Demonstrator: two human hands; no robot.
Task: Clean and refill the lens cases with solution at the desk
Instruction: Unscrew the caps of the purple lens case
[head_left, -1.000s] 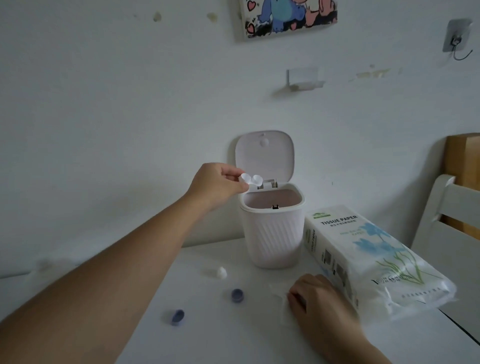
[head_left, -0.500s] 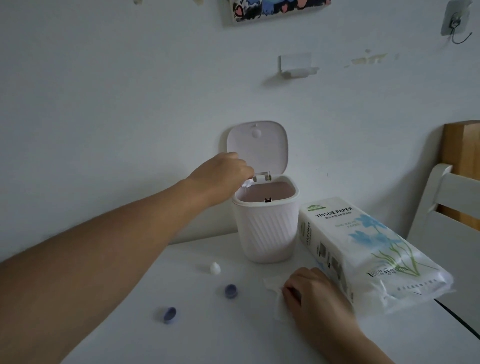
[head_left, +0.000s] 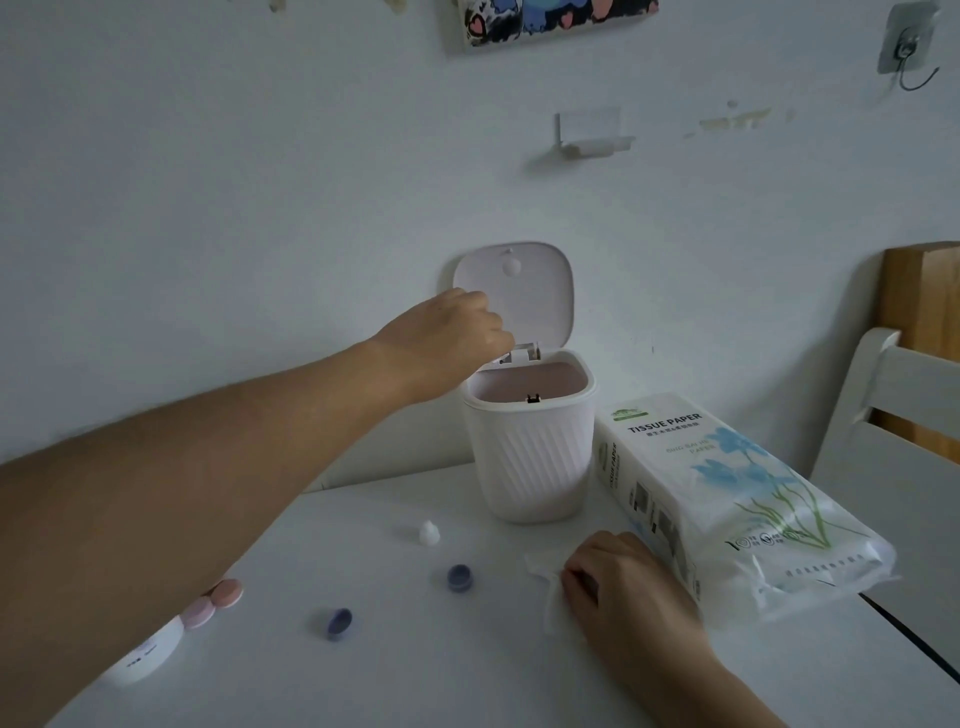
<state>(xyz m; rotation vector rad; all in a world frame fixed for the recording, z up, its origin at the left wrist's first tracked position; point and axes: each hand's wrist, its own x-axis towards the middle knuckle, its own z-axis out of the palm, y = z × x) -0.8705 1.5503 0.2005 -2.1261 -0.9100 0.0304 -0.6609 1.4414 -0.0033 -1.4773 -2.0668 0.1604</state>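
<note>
Left hand (head_left: 447, 338) is held over the open bin (head_left: 527, 441) at 12 o'clock, fingers curled under; whether it holds the lens case cannot be told. Right hand (head_left: 623, 587) rests at 5 o'clock on the surface (head_left: 415, 675), fingers curled onto a tissue (head_left: 543, 582). Two purple caps (head_left: 459, 578) lie at 6 o'clock. A pink lens case (head_left: 215, 603) lies at 8 o'clock beside a white bottle (head_left: 145, 657). The tissue pack (head_left: 727, 499) lies at 3 o'clock.

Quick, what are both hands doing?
Left hand: curled over the open bin; contents cannot be told.
Right hand: holding a tissue on the desk.
</note>
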